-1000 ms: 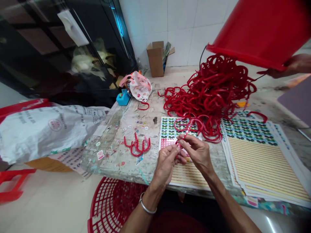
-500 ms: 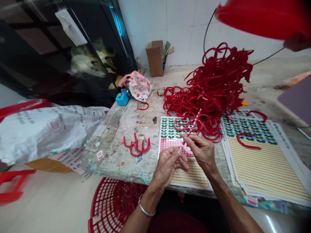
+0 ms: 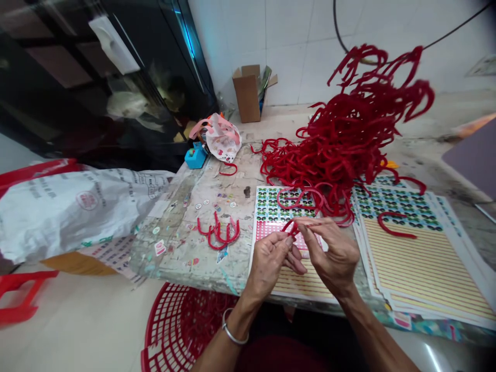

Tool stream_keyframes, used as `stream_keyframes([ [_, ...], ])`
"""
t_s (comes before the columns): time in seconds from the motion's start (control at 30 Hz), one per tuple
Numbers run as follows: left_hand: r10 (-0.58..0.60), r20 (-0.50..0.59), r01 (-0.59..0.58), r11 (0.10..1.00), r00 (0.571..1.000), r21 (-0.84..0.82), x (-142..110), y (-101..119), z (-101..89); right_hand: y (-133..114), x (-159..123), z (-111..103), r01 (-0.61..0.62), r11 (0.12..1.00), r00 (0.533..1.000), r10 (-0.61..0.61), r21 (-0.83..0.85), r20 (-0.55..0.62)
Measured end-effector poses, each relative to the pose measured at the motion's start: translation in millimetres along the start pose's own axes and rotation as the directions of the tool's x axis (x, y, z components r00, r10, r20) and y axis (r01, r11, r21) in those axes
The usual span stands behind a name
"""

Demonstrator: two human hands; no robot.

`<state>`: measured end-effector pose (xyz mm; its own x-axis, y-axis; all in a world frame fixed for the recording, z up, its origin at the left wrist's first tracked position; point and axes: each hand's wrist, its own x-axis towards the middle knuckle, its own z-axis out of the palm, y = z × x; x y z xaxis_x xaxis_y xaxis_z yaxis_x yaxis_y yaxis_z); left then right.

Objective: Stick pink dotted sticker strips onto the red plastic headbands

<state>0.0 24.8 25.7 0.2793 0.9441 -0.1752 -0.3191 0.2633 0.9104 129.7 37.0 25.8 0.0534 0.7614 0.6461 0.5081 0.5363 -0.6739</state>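
Note:
My left hand (image 3: 273, 258) pinches a thin red curved strip (image 3: 289, 226) between thumb and finger, over the front part of the table. Close beside it, my right hand (image 3: 331, 250) is closed, its thumb and fingertips pinching at the same strip. The fingers hide most of the strip. Below both hands lies a sticker sheet (image 3: 267, 202) with green-and-black prints, a pink dotted band and yellow striped rows. Several red curved strips (image 3: 222, 238) lie together to the left of my hands. Behind them rises a large tangled heap of red strips (image 3: 329, 150).
More striped sticker sheets (image 3: 430, 268) are stacked at right, with loose red strips on them. A pink-and-white bag (image 3: 222, 139), a blue box (image 3: 196, 156) and a cardboard box (image 3: 248, 95) stand at the back. A red basket (image 3: 163, 320) sits below the table edge.
The red bucket at upper right has gone up out of view, leaving its wire handle showing. The heap's top has shifted right and blurs. The dotted strip between my hands no longer sticks out.

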Motion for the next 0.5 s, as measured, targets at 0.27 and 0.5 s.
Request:
stream_keyframes([
  [0.27, -0.012, 0.024, 0.014, 0.996, 1.000, -0.083, -0.5, -3.0, -2.2, 15.7, 2.7, 10.3, -0.384, 0.904, 0.923, 0.384, 0.188, 0.034],
  [0.5, 0.014, 0.011, -0.013, 0.997, 1.000, -0.078, -2.0, -8.6, -3.4, 19.2, 1.3, 12.5, -0.465, 0.836, 0.885, 0.451, 0.291, 0.119],
])
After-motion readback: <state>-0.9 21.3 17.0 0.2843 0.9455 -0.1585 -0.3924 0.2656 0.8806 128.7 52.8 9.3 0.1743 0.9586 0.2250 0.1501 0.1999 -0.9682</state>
